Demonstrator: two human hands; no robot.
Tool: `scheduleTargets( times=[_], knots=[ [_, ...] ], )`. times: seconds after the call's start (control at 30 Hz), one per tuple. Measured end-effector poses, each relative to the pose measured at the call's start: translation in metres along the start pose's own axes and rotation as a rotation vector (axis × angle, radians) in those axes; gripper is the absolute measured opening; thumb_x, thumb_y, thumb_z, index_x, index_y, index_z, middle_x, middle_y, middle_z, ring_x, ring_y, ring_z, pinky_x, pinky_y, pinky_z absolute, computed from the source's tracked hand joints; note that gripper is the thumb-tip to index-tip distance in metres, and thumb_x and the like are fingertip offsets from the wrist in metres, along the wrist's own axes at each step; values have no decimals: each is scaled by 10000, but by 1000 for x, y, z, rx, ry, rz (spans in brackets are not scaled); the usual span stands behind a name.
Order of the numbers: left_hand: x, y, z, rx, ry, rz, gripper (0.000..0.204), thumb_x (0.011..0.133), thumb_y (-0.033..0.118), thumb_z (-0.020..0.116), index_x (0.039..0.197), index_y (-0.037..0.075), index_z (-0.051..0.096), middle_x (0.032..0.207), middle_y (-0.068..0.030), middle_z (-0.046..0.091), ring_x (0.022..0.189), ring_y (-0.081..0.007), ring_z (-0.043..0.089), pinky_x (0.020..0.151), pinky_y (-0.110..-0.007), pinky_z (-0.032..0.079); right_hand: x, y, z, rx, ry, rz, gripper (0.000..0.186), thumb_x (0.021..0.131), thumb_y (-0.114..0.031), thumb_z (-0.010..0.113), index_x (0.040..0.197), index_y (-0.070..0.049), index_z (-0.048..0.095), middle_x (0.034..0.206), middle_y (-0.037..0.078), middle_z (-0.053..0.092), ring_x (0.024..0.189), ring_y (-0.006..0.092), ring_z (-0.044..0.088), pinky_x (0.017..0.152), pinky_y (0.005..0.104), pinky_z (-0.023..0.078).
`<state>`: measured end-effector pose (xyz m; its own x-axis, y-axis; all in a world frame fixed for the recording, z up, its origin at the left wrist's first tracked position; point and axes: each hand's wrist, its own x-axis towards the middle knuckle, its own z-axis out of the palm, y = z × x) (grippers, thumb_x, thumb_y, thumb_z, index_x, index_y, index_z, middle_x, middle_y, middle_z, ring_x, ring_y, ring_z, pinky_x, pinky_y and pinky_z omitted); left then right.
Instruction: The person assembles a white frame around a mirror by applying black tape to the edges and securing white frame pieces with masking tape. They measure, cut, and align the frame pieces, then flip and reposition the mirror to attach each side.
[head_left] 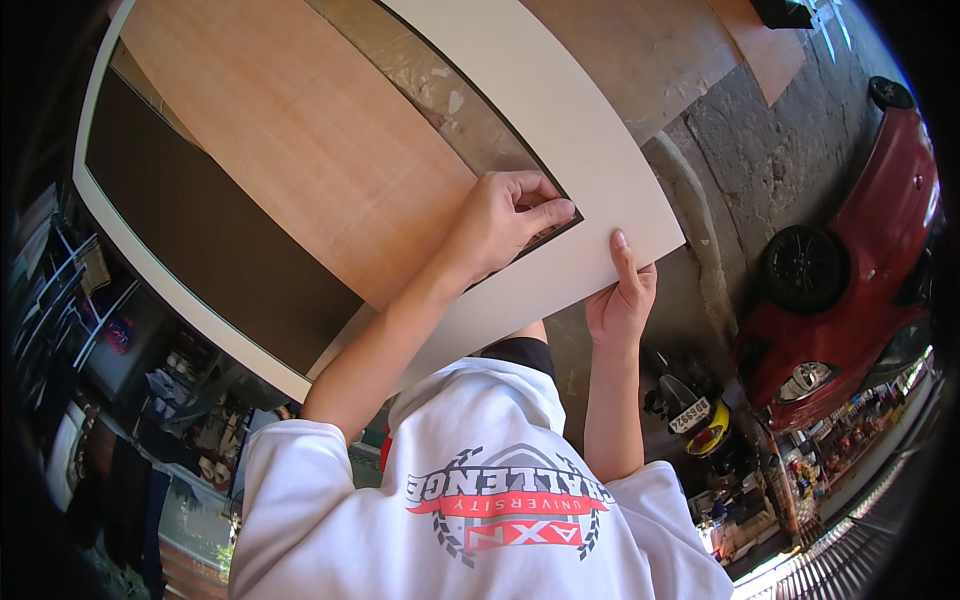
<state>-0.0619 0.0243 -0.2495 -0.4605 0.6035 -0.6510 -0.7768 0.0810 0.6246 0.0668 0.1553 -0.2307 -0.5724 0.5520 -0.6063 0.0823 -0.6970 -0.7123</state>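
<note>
A large white frame [570,120] with a wide opening lies tilted across the view in front of me. A thin dark edge [505,122] lines the opening. My left hand [510,215] reaches over the frame with thumb and fingers pinched together at the opening's near right corner. Whatever is between those fingertips is too small or hidden to name. My right hand [622,298] holds the frame's outer edge close to its right corner, its thumb lying on the white face. The other fingers of that hand are mostly hidden beneath the frame.
Through the opening show a light wooden sheet [300,130] and a dark brown area [190,220]. On the right, a red car [850,260] stands on the concrete floor [770,160], with a motorbike [700,415] nearby. Cluttered shelves [190,400] stand at the lower left.
</note>
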Motion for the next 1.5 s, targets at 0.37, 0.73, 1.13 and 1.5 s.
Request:
scheduleTargets(
  times=[0.37,0.73,1.13,1.5],
  knots=[
    [-1,-4,4,28,35,56,159,951,143,723,950,-15,724,797,-32,721,706,-60,623,650,-237,510,6,-6,-7,-49,-87,63,301,977,-57,660,1250,49,590,1168,127,695,1053,188,689,906,323,558],
    [-20,7,-1,176,38,-3,140,927,89,731,1019,-16,730,871,-39,731,792,-72,667,736,-231,541,6,-9,-3,-32,-74,68,287,971,-88,685,1207,57,610,1124,118,702,1010,176,692,880,315,552],
    [-18,7,0,213,40,21,120,925,70,722,1004,-19,725,870,-36,731,785,-71,671,725,-235,545,6,-6,1,-5,-55,26,278,971,-71,679,1208,49,597,1122,122,702,1016,174,691,883,316,553],
    [-16,7,0,207,-1,19,191,910,121,746,1021,-27,697,886,-56,716,818,-89,662,754,-252,541,6,-7,-2,-43,-25,34,255,964,-56,689,1187,52,629,1119,127,711,1000,171,694,864,303,552]
  ],
)
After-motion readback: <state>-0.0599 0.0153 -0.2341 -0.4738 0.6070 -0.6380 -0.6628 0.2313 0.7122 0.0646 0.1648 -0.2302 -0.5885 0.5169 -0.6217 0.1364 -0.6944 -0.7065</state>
